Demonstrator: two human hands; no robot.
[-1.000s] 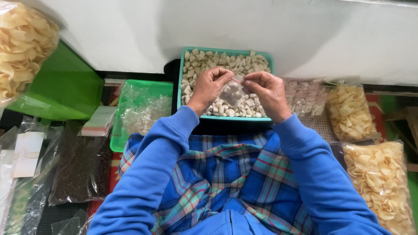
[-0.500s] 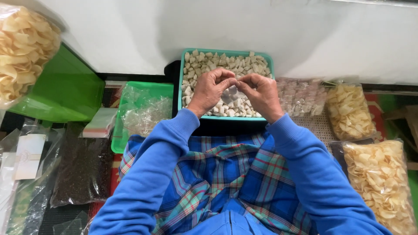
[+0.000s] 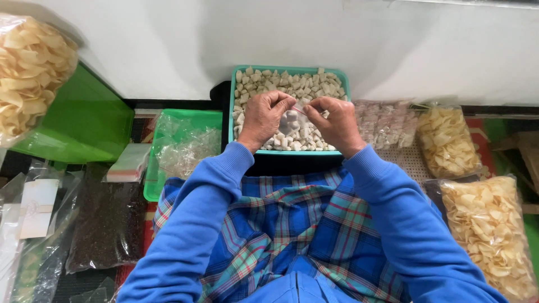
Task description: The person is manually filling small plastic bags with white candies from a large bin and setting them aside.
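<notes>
At the upper left of the frame a big bag of pale chips (image 3: 31, 73) hangs over a green box (image 3: 84, 118). Below it, at the lower left, lie a stack of empty small bags (image 3: 130, 161) and a dark bag of tiny grains (image 3: 106, 221). Just left of centre sits a green tray of crumpled clear plastic (image 3: 185, 146).

In the middle, my left hand (image 3: 263, 119) and my right hand (image 3: 337, 124) are both over the teal tray (image 3: 232, 112) of pale cubes. Between them I hold the small clear bag (image 3: 292, 120), with a few cubes in it, just above the pile. Each hand pinches its top edge between thumb and fingertips. Half a second ago my fingertips were nearly touching at the middle of that edge; now they have drawn apart to its two ends, so the red-lined strip runs stretched between them. I judge the mouth is being pressed closed along its length.

To the right are a row of filled small packets (image 3: 387, 120), and two more chip bags (image 3: 449, 140) at the right edge.
</notes>
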